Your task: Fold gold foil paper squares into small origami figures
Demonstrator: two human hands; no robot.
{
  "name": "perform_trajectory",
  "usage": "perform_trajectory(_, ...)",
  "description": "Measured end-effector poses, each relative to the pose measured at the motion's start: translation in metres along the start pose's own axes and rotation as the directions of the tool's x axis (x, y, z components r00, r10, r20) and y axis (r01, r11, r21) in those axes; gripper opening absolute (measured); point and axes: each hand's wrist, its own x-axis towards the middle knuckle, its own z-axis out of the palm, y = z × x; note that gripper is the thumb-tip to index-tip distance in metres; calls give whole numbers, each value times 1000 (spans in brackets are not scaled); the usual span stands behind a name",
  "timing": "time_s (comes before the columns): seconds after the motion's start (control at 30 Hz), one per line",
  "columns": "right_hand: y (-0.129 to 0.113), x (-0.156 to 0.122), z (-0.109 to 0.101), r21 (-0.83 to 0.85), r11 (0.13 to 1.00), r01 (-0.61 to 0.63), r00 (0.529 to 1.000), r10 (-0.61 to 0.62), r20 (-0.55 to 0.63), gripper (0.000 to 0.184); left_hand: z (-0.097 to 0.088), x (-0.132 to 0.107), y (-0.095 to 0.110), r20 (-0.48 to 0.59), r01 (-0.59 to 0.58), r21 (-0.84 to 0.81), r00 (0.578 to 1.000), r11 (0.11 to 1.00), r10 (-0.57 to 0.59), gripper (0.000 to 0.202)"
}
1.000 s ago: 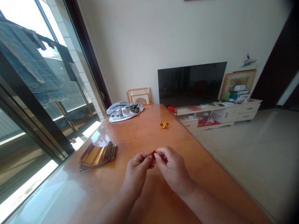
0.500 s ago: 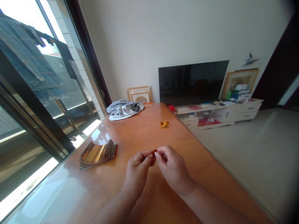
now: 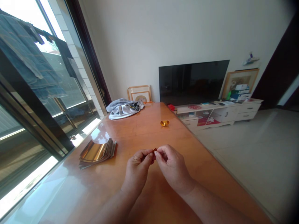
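My left hand [image 3: 137, 168] and my right hand [image 3: 171, 165] meet above the wooden table [image 3: 144, 130], fingertips pinched together on a small folded piece of gold paper [image 3: 154, 150]. Only a sliver of that paper shows between the fingers. Farther away on the table lies a finished folded gold paper shape [image 3: 164, 123]. A stack of shiny gold paper sheets [image 3: 98, 152] rests to the left of my left hand.
A bundle of grey cloth [image 3: 123, 109] lies at the table's far end. Glass doors [image 3: 35, 102] run along the left side. A TV [image 3: 192, 81] on a low white cabinet [image 3: 219, 113] stands beyond the table. Tiled floor [image 3: 257, 155] opens to the right.
Both hands have stayed pinched on the small gold paper, with slight finger shifts; less of the paper shows now. The view has tilted down a little.
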Motion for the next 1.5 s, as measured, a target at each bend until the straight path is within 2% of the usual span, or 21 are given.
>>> perform_trajectory(0.17, 0, 2, -3, 96, 992, -80, 997, 81, -1, 9, -4, 4, -1, 65, 82, -84, 995, 993, -76, 24)
perform_trajectory(0.43, 3, 9, -5, 255, 932, -257, 957, 210, 199, 12, -11, 8, -2, 130, 157, -130, 982, 979, -140, 23)
perform_trajectory(0.6, -2, 9, -5, 313, 898, -309, 941, 241, 238, 15, -7, 5, 0, 115, 151, -131, 984, 980, -136, 24)
perform_trajectory(0.7, -2, 9, -5, 278, 916, -290, 944, 227, 237, 16, -5, 4, 2, 62, 99, -99, 994, 990, -93, 25)
perform_trajectory(0.83, 4, 8, -4, 147, 972, -186, 966, 154, 205, 16, -5, 4, 7, 37, 52, -44, 998, 998, -50, 24)
perform_trajectory(1.03, 9, 6, -4, -14, 998, -64, 982, 65, 178, 14, -7, 5, 6, 68, 87, -8, 994, 996, -86, 21)
perform_trajectory(1.5, 8, 7, -7, -39, 999, -39, 979, 46, 200, 15, -8, 8, 3, 95, 77, -17, 993, 997, -75, 25)
